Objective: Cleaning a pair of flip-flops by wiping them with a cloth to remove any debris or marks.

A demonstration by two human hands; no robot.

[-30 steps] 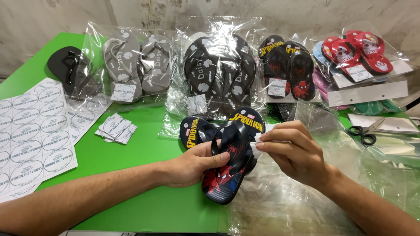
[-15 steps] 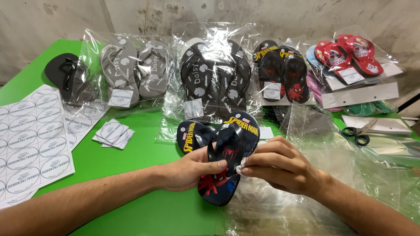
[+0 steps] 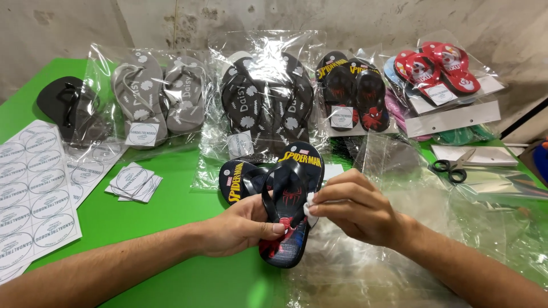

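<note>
Where hands [image 3: 240, 228] meet: perhaps white sticker [image 3: 311, 206].

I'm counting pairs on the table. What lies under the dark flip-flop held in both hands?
Under the held flip-flop lies its mate, toe end showing to the left. Below both are the green table and clear bags. The mate's remaining part is covered.

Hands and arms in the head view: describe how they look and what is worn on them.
Both arms are bare up to the frame edge, with no sleeves in view. The left hand and right hand wear no gloves, rings, watch or bracelets that show. Fingernails are short and unpainted.
</note>
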